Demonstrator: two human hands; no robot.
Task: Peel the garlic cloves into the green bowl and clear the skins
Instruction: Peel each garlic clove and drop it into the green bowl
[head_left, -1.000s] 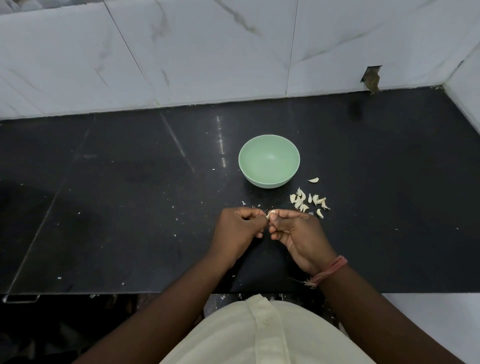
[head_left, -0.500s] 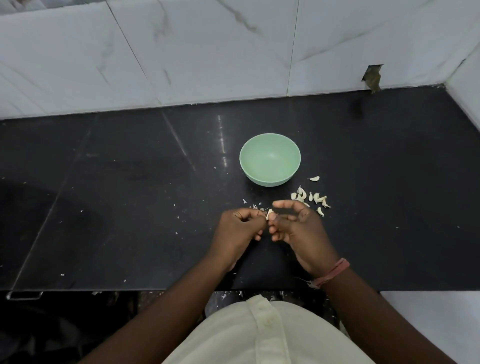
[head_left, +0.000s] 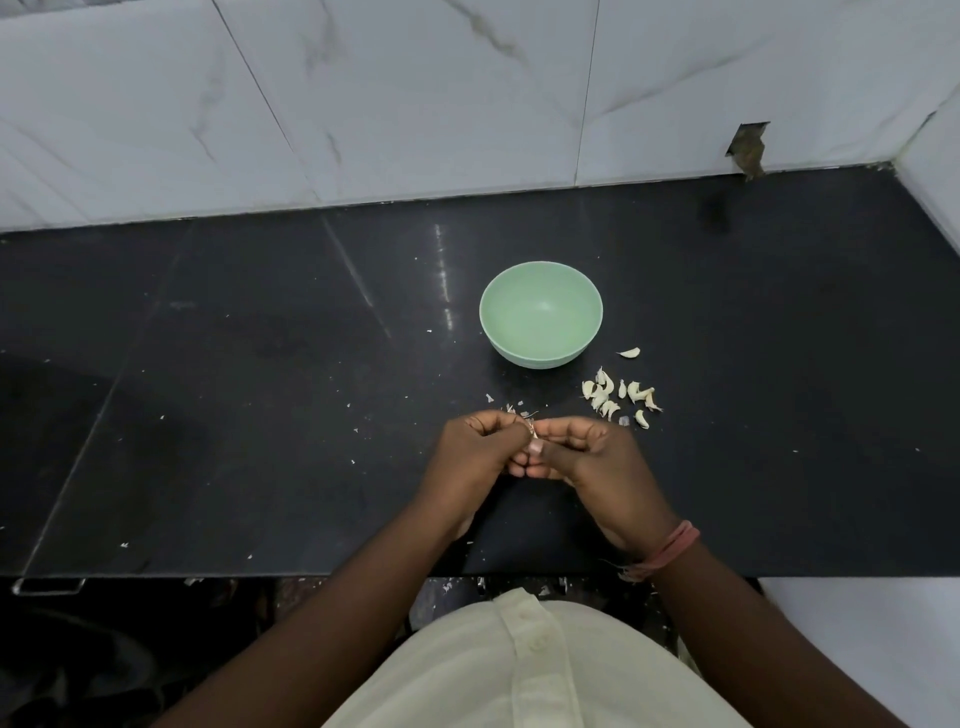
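garlic clove (head_left: 534, 446) mostly hidden between hands

We see the bowl (head_left: 541, 315) on the counter (head_left: 260, 389); the cloves (head_left: 618, 396) lie right and nearer us, our hands nearer still.

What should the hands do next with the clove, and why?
Probably finish pulling off the skin, then drop the clove into the bowl. Both the left hand and the right hand pinch it, a bit of skin sticks up between them, and the bowl looks empty.
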